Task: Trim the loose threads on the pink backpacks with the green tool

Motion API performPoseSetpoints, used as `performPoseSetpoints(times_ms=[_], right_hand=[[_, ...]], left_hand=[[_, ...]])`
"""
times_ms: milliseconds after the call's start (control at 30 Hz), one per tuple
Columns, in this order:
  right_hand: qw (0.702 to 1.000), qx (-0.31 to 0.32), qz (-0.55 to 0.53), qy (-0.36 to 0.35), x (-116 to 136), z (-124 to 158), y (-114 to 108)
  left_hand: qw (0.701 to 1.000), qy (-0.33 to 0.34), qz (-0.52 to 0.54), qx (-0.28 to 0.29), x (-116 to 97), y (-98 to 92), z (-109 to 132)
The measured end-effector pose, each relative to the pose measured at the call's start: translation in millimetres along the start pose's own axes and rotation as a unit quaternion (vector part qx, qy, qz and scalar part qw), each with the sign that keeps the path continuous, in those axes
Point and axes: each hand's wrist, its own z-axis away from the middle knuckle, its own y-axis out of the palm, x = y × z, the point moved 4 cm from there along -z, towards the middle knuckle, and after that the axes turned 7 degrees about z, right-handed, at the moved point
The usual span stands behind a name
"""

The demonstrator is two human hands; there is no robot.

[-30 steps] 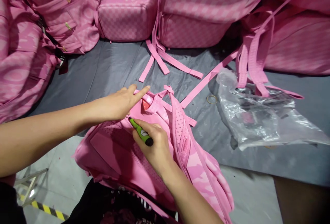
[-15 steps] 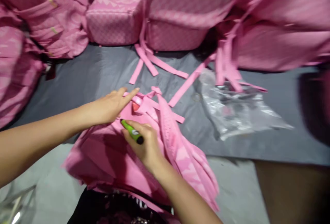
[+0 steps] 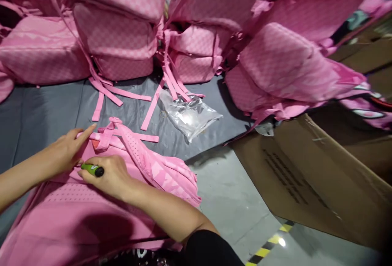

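A pink backpack [image 3: 73,217] lies in front of me, its perforated strap and back panel facing up. My left hand [image 3: 69,147] grips its top edge near the handle loop, with the index finger stretched along the fabric. In my right hand [image 3: 108,172] is a short green pen-like tool [image 3: 92,169] with a black rear end. Its front end points at the fabric beside my left thumb and is partly hidden there. A bit of red-orange [image 3: 96,144] shows under the handle.
Pink checked backpacks [image 3: 122,41] are stacked along the back of the grey-covered table [image 3: 39,110], loose straps [image 3: 104,94] hanging forward. A clear plastic bag [image 3: 190,117] lies beyond my backpack. On the right, a cardboard box [image 3: 294,172] stands by yellow-black floor tape [image 3: 263,251].
The view has swung right, bringing the cardboard box and floor tape into sight. Both hands remain at the backpack's top, the green tool still in my right hand. More of the perforated panel shows.
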Motion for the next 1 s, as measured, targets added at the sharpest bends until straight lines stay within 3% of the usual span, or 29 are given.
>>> performPoseSetpoints(times_ms=[67, 133, 200, 233, 267, 300, 333, 367, 467, 567, 733, 867, 1000], right_hand=[[0.999, 0.002, -0.036, -0.012, 0.5, 0.1, -3.4], [0.994, -0.005, -0.096, -0.056, -2.1, 11.6, -22.7], [0.989, -0.084, -0.093, -0.082, -18.7, 37.5, -65.1], [0.985, -0.159, -0.035, -0.063, -35.2, 54.9, -94.5], [0.968, -0.243, 0.056, 0.007, -58.2, 74.1, -127.1], [0.932, -0.302, 0.168, 0.108, -85.0, 93.6, -159.9], [0.879, -0.322, 0.278, 0.215, -113.0, 111.0, -190.7], [0.853, -0.326, 0.311, 0.263, -139.2, 123.5, -217.4], [0.828, -0.282, 0.357, 0.327, -204.7, 131.0, -269.2], [0.829, -0.229, 0.39, 0.329, -237.9, 103.5, -282.3], [0.827, -0.19, 0.416, 0.327, -247.2, 46.5, -274.0], [0.818, -0.189, 0.417, 0.348, -250.6, 28.3, -266.7], [0.834, -0.201, 0.388, 0.337, -253.4, 22.6, -267.7]], left_hand=[[1.0, 0.008, 0.001, -0.002, 3.2, 0.5, -0.2], [1.0, 0.01, 0.004, -0.012, 3.3, -1.0, 1.0], [1.0, 0.007, 0.007, -0.018, 0.7, -2.7, 3.2], [1.0, 0.003, 0.007, -0.019, -1.1, -3.0, 4.2], [1.0, -0.004, 0.007, -0.018, -2.9, -2.8, 4.8], [1.0, -0.011, 0.008, -0.015, -4.5, -2.2, 5.0], [1.0, -0.019, 0.007, -0.012, -5.9, -1.4, 4.6], [1.0, -0.026, 0.007, -0.009, -7.1, -0.5, 3.9], [0.999, -0.039, 0.005, -0.002, -11.0, 0.6, 1.8], [0.999, -0.049, 0.012, 0.0, -17.9, -3.3, 3.0], [0.997, -0.068, 0.019, 0.021, -34.8, -16.5, 6.6], [0.995, -0.09, 0.024, 0.047, -43.2, -24.5, 6.1], [0.994, -0.098, 0.036, 0.034, -49.3, -30.2, 7.6]])
